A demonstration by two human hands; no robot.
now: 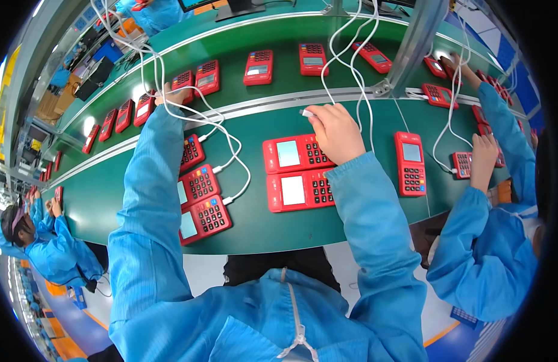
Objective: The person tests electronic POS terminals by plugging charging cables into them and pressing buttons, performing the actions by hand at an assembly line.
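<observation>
My right hand point(338, 131) pinches the white plug of a charging cable point(306, 113) above two red payment terminals lying side by side, the upper terminal point(287, 153) and the lower terminal point(293, 190). Both screens are lit. Out at the far left, my left hand point(172, 95) closes on a red payment terminal point(183, 79) on the recessed belt; part of the grip is hidden. Beneath my left forearm, three more terminals have white cables plugged in, the nearest terminal point(205, 219) with its screen lit. Another terminal point(410, 164) lies alone to the right.
Several red terminals point(258, 67) line the green belt point(285, 90) beyond a metal rail point(255, 107). White cables point(164, 66) hang from above. A metal post point(414, 48) stands at the right. A co-worker's hand point(485, 154) touches a cabled terminal point(462, 164) there.
</observation>
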